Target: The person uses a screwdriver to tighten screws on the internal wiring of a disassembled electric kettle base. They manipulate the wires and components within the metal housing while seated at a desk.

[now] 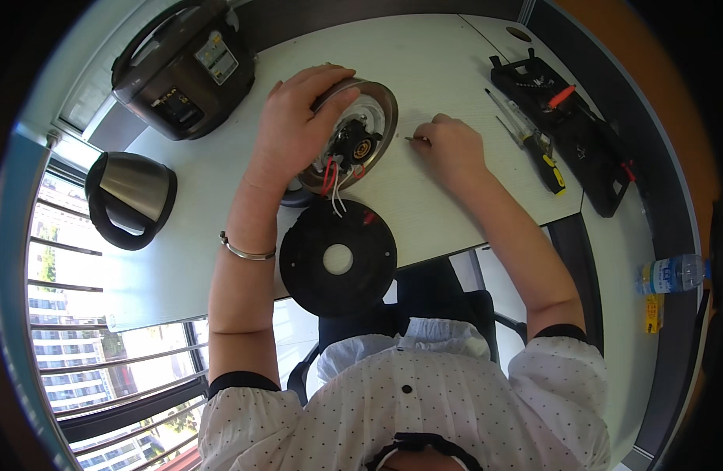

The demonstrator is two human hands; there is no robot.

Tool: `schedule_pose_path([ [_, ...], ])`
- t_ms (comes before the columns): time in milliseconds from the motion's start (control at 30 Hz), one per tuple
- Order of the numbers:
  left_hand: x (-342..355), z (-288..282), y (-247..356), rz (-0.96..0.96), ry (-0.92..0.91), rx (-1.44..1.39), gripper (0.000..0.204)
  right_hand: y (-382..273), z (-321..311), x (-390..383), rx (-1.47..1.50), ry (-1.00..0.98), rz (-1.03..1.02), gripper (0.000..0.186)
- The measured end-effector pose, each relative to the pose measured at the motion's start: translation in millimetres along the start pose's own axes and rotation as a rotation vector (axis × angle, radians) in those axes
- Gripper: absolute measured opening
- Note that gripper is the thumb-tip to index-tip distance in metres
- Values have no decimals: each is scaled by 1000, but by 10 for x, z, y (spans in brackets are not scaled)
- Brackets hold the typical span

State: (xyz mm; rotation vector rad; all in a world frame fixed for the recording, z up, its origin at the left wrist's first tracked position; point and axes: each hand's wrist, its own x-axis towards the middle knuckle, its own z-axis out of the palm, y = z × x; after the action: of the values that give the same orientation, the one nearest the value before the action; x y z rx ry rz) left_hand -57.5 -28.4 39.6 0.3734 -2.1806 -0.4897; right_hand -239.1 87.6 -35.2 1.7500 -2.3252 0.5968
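My left hand [302, 118] is wrapped over the rim of a round metal appliance body [389, 110], which looks like an electric kettle with its underside opened. Inside it shows a black round connector [353, 145] with red and white wires [335, 184]. These wires run toward a black disc-shaped base cover [338, 286] with a hole in its middle, lying at the table's near edge. To the right of the metal body, my right hand [452, 149] rests on the table, fingers closed in a pinch. A small dark piece [412, 139] pokes out at its fingertips, too small to name.
A second kettle [133, 196], steel and black, stands at the left, with a brown rice cooker [184, 74] behind it. On the right lie a yellow-and-black screwdriver [547, 165] and an open black tool case [565, 118]. Farther right is a water bottle [671, 275].
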Motion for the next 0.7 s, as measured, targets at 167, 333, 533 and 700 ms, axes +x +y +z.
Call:
schedule_pose_path([
  [167,-11,-3,-24,17,4,28,26,42,39,-7,14,52,2,14],
  [333,1,-12,-2,7,-4,-5,25,-2,-79,-35,244,330,-14,12],
  [533,-3,-65,38,-60,-106,25,27,-353,-225,-17,741,312,-102,10],
  [700,-11,1,-21,37,16,31,26,-455,-155,100,690,272,-132,10],
])
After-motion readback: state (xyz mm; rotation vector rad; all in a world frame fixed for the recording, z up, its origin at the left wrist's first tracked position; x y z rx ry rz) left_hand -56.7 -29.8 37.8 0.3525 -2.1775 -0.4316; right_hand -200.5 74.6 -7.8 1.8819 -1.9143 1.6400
